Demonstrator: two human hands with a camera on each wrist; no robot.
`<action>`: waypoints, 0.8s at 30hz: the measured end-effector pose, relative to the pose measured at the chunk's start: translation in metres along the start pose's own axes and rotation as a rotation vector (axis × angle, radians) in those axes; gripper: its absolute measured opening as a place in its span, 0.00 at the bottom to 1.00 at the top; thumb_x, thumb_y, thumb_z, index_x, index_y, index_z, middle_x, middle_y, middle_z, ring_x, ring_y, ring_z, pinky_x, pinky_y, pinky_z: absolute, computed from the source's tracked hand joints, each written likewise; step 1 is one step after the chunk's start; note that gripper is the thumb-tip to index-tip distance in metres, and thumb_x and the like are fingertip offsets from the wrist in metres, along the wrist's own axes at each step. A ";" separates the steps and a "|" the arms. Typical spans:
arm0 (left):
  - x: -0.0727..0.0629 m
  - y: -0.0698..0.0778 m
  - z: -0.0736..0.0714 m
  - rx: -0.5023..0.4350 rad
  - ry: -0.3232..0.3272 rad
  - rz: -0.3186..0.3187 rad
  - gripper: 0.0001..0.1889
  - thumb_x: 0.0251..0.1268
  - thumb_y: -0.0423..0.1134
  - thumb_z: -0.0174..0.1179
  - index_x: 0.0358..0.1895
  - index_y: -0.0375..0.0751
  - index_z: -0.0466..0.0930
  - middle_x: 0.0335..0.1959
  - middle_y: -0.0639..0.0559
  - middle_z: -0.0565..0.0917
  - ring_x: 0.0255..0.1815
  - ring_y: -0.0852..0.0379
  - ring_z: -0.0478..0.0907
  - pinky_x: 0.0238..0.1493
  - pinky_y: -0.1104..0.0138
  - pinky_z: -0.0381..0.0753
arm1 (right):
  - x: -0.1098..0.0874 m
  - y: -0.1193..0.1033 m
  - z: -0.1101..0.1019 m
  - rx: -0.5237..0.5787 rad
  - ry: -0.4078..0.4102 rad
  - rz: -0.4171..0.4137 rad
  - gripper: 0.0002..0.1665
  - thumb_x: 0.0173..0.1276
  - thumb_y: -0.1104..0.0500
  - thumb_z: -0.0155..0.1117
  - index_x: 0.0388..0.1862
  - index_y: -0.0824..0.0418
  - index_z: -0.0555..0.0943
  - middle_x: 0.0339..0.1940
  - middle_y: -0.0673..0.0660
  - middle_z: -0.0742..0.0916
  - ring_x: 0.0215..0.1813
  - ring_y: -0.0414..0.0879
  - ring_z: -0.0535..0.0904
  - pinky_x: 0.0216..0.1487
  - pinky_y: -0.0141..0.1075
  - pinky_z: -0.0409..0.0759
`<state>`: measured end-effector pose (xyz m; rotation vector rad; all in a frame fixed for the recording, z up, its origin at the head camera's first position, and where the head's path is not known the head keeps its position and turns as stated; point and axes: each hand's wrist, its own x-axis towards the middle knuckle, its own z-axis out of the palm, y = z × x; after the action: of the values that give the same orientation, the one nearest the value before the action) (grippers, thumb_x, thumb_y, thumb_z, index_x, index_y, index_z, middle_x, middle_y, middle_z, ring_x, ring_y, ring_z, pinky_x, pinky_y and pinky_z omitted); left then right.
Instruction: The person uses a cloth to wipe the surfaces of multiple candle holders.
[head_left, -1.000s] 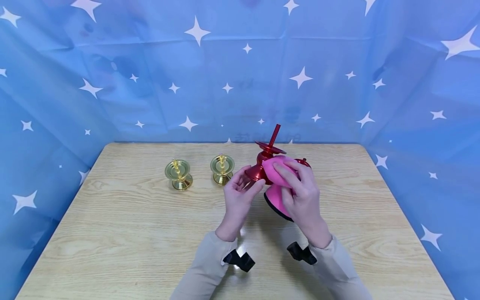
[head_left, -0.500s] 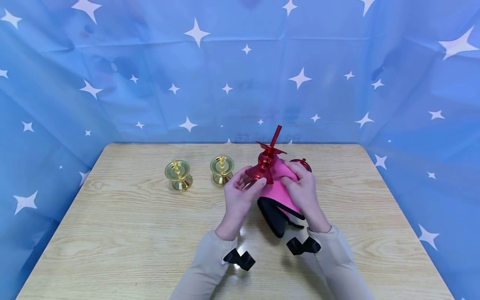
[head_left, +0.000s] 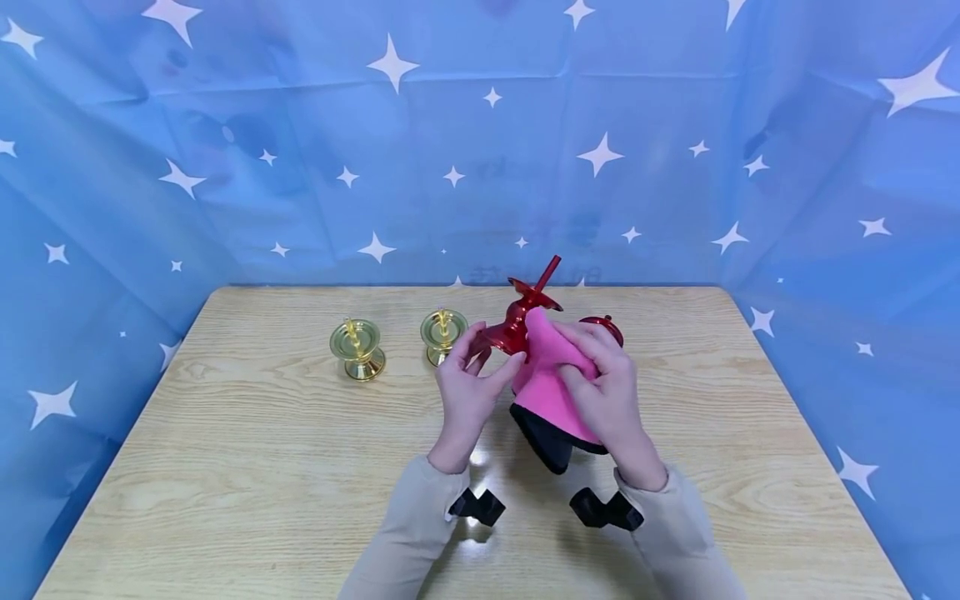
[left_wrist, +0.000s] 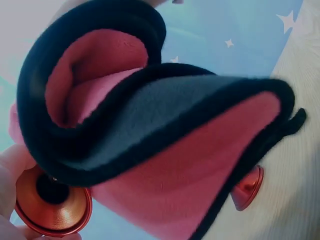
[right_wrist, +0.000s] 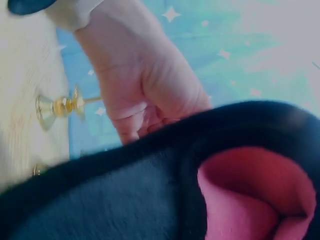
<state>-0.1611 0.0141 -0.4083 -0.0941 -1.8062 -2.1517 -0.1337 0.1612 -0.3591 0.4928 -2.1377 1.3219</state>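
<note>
A blue sheet (head_left: 420, 133) with white stars spans the space beyond the left grip (head_left: 467, 392) and the right grip (head_left: 611, 387). The tabletop (head_left: 247, 467), wood-grained, spreads below both. Pale sleeves (head_left: 405, 525) reach in behind the grips. The pink cloth (head_left: 551, 404), dark-edged with a dark grey side, is bunched between thumb and fingers of the right grip; its loose end droops below. The red stand (head_left: 513, 327) sits in the left grip, thumb and fingers pinching its base; it tilts, rod pointing up and rightward, the cloth against its side. One gold stand (head_left: 444, 329) is upright just beyond the left grip, another gold stand (head_left: 363, 363) farther left. A second red piece (head_left: 606, 327) shows just beyond the right grip, partly hidden.
</note>
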 end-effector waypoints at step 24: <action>-0.005 0.015 -0.002 -0.136 -0.055 0.056 0.27 0.42 0.23 0.70 0.52 0.25 0.75 0.44 0.35 0.81 0.46 0.52 0.79 0.51 0.60 0.77 | -0.007 0.040 0.012 0.010 0.018 0.231 0.23 0.48 0.80 0.61 0.45 0.68 0.84 0.44 0.64 0.84 0.44 0.47 0.76 0.42 0.25 0.69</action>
<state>-0.1518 0.0113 -0.3952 -0.2360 -1.6641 -2.2505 -0.1552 0.1680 -0.3956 0.2414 -2.2258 1.4547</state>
